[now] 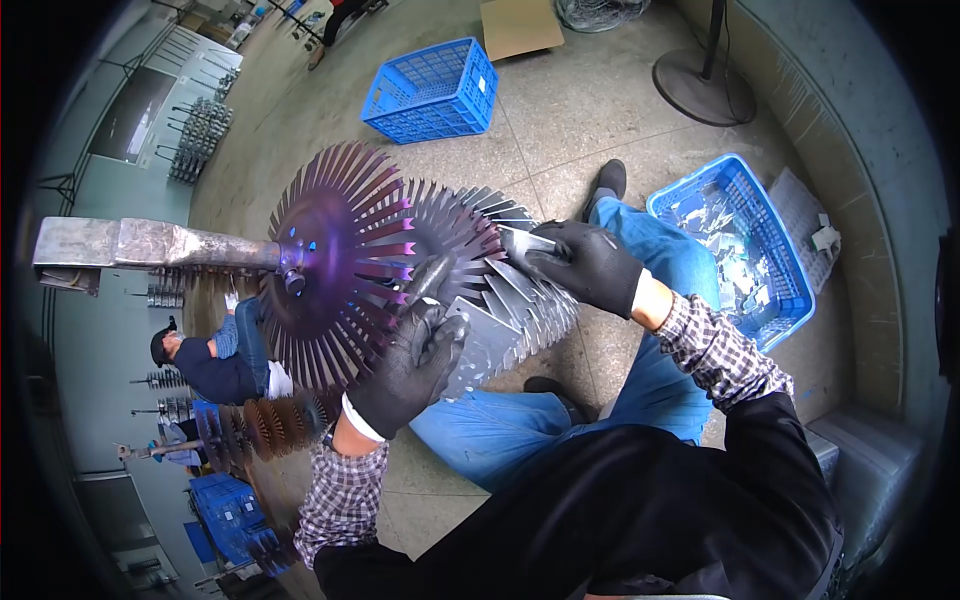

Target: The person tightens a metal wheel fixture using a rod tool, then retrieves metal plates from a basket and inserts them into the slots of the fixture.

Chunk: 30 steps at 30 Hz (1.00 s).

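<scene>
A large wheel of purple metal blades [335, 245] stands upright, with grey-bladed wheels [440, 225] behind it on the right. My left hand [410, 365], in a black glove, is closed at the wheel's lower right edge, its fingers curled against a flat grey metal plate [485, 345]. Many thin blades [545, 315] fan out beside that plate. My right hand [590, 265], also black-gloved, pinches a shiny metal piece [525, 243] at the edge of the grey blades. The far ends of both held pieces are partly hidden among the blades.
A blue crate [430, 92] stands on the floor ahead; another blue crate [735, 250] with flat pieces is at the right. A metal arm [160, 243] reaches the wheel from the left. A seated person [205, 355] is at the left. A round stand base [700, 88] is at upper right.
</scene>
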Each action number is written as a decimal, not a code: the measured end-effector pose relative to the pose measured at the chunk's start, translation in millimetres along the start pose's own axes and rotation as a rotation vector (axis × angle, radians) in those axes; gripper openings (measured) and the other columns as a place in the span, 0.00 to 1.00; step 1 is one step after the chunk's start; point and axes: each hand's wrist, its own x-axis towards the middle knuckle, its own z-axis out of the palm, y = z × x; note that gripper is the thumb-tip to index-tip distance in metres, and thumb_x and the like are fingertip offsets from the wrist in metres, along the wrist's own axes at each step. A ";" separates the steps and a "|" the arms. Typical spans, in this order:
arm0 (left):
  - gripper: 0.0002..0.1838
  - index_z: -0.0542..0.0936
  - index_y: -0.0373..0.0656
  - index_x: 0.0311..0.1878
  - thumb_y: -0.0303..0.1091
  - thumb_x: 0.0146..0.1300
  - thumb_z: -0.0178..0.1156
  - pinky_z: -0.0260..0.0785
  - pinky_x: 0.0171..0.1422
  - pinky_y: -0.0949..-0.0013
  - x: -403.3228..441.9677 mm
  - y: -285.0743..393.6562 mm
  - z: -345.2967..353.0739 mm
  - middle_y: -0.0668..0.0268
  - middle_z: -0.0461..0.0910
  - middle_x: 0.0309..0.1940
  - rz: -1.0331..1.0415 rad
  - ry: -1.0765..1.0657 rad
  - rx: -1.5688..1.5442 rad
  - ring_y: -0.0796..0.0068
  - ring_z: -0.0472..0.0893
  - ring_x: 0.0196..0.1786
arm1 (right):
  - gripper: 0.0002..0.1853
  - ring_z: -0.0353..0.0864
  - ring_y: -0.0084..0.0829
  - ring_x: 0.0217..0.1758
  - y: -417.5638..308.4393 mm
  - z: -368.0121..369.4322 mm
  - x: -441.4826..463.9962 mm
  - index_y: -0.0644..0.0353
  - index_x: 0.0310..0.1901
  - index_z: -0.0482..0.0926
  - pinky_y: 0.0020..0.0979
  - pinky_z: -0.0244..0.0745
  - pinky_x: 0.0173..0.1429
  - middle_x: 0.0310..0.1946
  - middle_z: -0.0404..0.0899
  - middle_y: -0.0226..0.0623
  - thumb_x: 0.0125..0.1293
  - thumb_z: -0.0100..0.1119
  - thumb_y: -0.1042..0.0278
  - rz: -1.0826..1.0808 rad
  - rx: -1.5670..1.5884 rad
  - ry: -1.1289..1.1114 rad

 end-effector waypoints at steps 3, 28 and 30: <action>0.25 0.80 0.35 0.70 0.17 0.69 0.61 0.70 0.80 0.56 0.6 0.1 -1.7 0.53 0.76 0.79 -0.017 0.001 0.021 0.57 0.79 0.75 | 0.17 0.90 0.36 0.38 9.1 0.1 0.5 0.63 0.60 0.89 0.35 0.85 0.45 0.45 0.93 0.45 0.76 0.70 0.62 -0.025 0.051 0.032; 0.17 0.84 0.34 0.63 0.22 0.73 0.63 0.67 0.83 0.54 17.2 8.1 -5.7 0.52 0.76 0.79 0.164 -0.015 0.316 0.53 0.76 0.79 | 0.19 0.90 0.38 0.39 5.5 8.2 -6.9 0.67 0.62 0.87 0.37 0.85 0.47 0.48 0.93 0.47 0.76 0.70 0.66 -0.142 0.032 0.031; 0.15 0.85 0.34 0.61 0.25 0.74 0.64 0.66 0.84 0.53 19.9 3.5 -8.6 0.52 0.76 0.80 0.279 -0.017 0.433 0.52 0.75 0.79 | 0.19 0.91 0.39 0.39 -1.6 4.0 -3.5 0.67 0.63 0.86 0.37 0.86 0.46 0.48 0.93 0.47 0.76 0.69 0.67 -0.146 0.004 -0.023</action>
